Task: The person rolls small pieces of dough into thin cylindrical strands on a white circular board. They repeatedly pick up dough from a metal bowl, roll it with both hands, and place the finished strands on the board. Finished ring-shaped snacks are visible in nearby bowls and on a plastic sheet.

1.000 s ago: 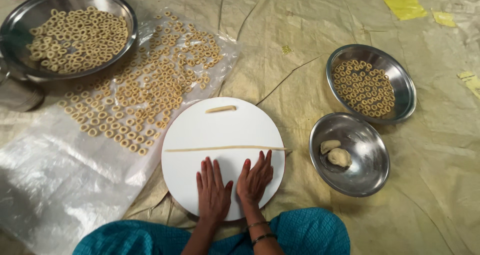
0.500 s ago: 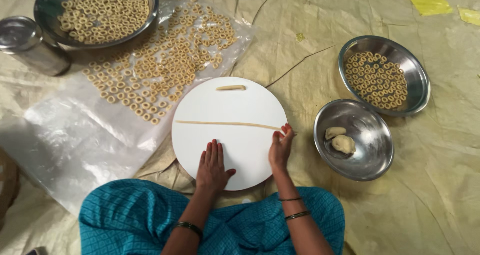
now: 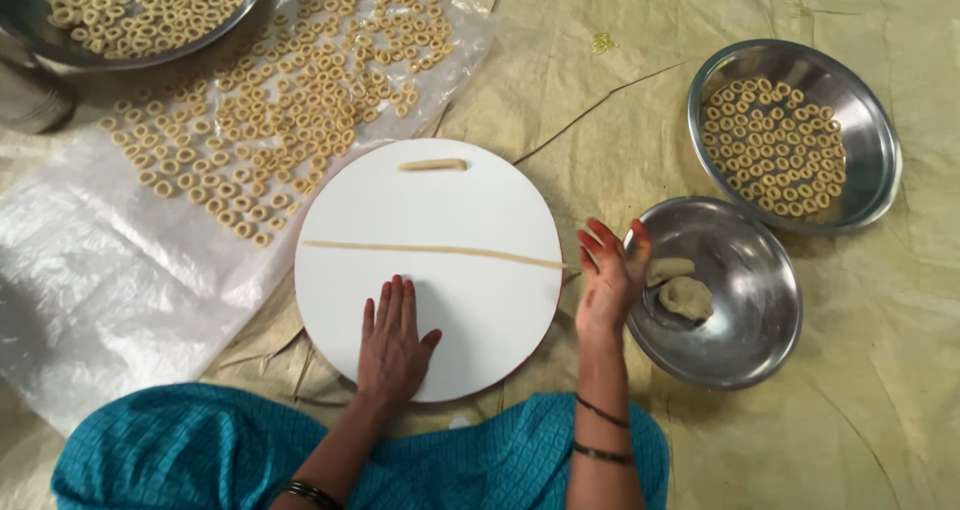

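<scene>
— What covered the floor there?
— A crinkled tan sheet, with everything laid out on it. Nearest the person sat a round white board.
— And the hands?
— The left hand lay flat on the board, fingers together, holding nothing. The right hand hovered just off the board's edge, beside the near steel bowl, fingers loosely apart and empty.
— Where was the dough?
— A long thin dough rope stretched across the board, its end near the right hand. A short dough stub lay farther up. Two dough lumps rested in the near bowl.
— How should the rolling go?
— I'd judge light, even pressure from flat palms would keep the rope uniform.
— Beyond that?
— Dough rings were spread on clear plastic, more in a far bowl.
</scene>
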